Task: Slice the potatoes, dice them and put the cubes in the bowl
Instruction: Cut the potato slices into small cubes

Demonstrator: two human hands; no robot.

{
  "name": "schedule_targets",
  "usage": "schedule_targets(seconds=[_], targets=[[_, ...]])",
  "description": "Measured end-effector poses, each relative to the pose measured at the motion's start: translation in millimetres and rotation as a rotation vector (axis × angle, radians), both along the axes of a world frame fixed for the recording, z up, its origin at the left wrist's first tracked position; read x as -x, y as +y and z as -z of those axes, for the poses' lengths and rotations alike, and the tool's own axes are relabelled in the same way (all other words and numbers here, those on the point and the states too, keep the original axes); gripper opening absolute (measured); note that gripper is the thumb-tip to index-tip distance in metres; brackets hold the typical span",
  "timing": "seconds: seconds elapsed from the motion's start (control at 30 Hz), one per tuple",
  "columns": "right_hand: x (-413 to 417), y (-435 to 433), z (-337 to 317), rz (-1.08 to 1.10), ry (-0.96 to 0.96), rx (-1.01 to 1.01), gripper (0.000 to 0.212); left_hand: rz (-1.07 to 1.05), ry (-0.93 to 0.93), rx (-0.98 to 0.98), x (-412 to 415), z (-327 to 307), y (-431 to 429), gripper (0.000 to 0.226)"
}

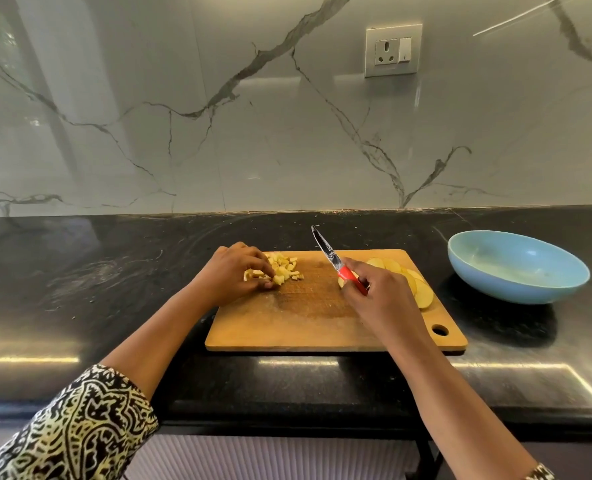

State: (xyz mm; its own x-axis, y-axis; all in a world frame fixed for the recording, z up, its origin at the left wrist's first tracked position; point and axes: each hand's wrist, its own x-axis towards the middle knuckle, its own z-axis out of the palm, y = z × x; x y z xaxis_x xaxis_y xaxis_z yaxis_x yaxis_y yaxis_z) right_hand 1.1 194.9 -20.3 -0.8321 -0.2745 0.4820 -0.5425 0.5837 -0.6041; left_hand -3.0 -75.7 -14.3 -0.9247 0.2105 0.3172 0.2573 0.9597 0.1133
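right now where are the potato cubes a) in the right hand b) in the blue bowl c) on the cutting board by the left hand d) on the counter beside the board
c: the potato cubes sit piled on the cutting board against the left hand; none show in the bowl

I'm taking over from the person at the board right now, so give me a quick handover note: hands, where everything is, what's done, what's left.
Left hand: fingers curled round some potato cubes piled at the far left of the cutting board.
Right hand: grips the knife by its red handle, blade pointing away, not cutting.
Potato slices: a fanned row at the board's right, partly behind the right hand.
Blue bowl: on the counter right of the board; no cubes visible in it.
Done: slices cut, one batch diced.
Left: dice the remaining slices, move all cubes into the bowl.
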Motion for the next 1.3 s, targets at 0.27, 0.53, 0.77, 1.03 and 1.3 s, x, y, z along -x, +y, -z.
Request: schedule_targets(seconds=[0.27,0.53,0.77,1.03,1.3], targets=[[-0.1,12.5,-6.6,0.084,0.019,0.044,0.043,-0.004,0.351,-0.089,-1.8,2.6,5.9,0.025],[3.2,38.2,-6.4,0.215,0.026,0.079,0.041,0.114,0.097,-0.057,-5.1,-1.3,43.7,0.036],[3.2,45.0,-4.0,0.209,-0.004,0.087,0.041,0.024,0.246,0.168,2.6,-1.1,40.9,0.033],[3.2,44.7,-5.1,0.220,-0.022,0.099,0.042,0.132,-0.040,-0.044,15.3,-13.2,99.7,0.044],[0.6,45.2,-6.3,0.216,-0.030,0.094,0.041,0.134,-0.133,-0.245,30.5,-17.9,139.4,0.023]])
